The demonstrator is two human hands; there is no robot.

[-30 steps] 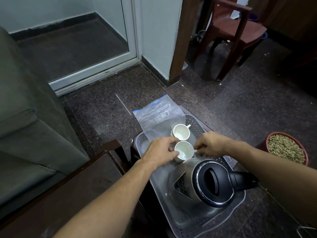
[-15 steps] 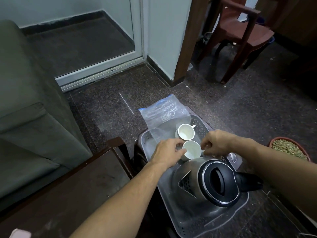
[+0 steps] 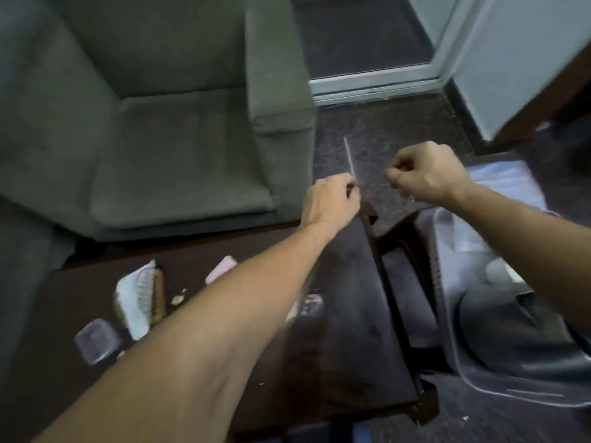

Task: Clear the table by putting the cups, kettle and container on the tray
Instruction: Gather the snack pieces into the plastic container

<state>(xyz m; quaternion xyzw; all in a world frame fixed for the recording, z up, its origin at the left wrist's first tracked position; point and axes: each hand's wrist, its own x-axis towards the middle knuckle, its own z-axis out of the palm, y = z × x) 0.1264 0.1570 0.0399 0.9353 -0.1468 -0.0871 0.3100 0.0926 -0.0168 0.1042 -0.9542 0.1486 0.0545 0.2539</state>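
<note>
Left hand [image 3: 332, 199] and right hand [image 3: 425, 174] hover curled, gripping nothing. Kettle [image 3: 511, 334] sits on tray [image 3: 436, 260]; container [image 3: 96, 340] lies across the surface [image 3: 335, 346], so we judge it next.

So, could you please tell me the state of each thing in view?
Left hand: fingers curled, holding nothing.
Right hand: fingers curled, holding nothing.
Container: on the table, not yet on the tray.
Kettle: upright on the tray.
</note>
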